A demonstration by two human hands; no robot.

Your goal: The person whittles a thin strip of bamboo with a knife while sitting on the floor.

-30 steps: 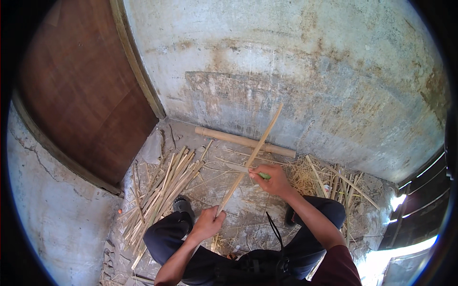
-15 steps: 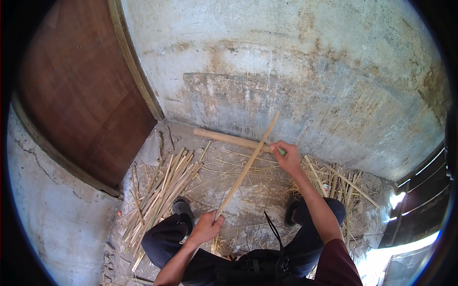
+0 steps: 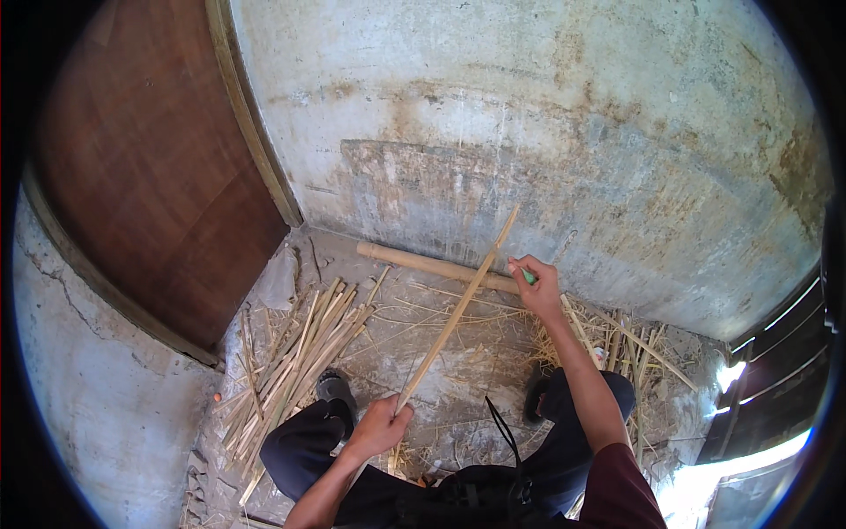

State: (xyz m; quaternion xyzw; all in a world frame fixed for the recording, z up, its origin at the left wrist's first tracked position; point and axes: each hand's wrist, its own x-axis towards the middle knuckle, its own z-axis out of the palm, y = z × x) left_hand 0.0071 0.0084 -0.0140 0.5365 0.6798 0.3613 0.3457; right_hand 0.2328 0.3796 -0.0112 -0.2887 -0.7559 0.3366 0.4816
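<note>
A long, pale bamboo strip [image 3: 460,304] slants up and away across the middle, its far end tapering in front of the wall. My left hand [image 3: 379,428] is closed round its near end, above my left thigh. To the right of the strip's far half, my right hand [image 3: 539,287] is closed on a small green object [image 3: 529,276]. Only a bit of green shows between the fingers, so its kind is hidden. A small gap separates the right hand from the strip. Behind them, a thick bamboo pole [image 3: 432,261] lies along the foot of the wall.
A heap of split bamboo strips [image 3: 304,344] lies left of my left shoe [image 3: 335,388]. More strips [image 3: 627,348] lie beyond my right knee. Thin shavings [image 3: 476,357] litter the floor. A stained wall [image 3: 529,106] rises ahead, with a brown door [image 3: 159,159] at the left.
My right hand has shifted slightly right, away from the bamboo strip, with the green object still in it. My left hand and the strip have barely moved.
</note>
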